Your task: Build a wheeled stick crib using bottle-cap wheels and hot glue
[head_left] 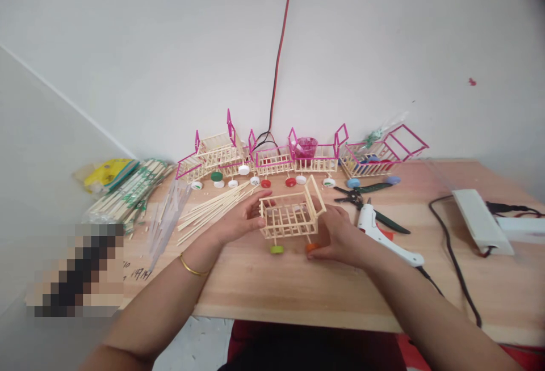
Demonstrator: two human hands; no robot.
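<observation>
At left on the wooden surface (255, 291), a plastic-wrapped stick bundle (134, 192), green print too blurred to read; nearer, handwritten digits (141, 274), perhaps 147 twice, uncertain. Next, left hand (233, 220), fingers grasping the left end of a small cart (293, 230). Between both hands, that cart: thin pale sticks, a lime-green wheel (276, 250), an orange wheel (313, 247); probably light, stiff, fragile at the joints, best gripped by its lower frame. Then right hand (338, 235), fingers grasping its right end, touching the orange wheel. Farther right, a white glue gun (395, 249), no brand legible.
</observation>
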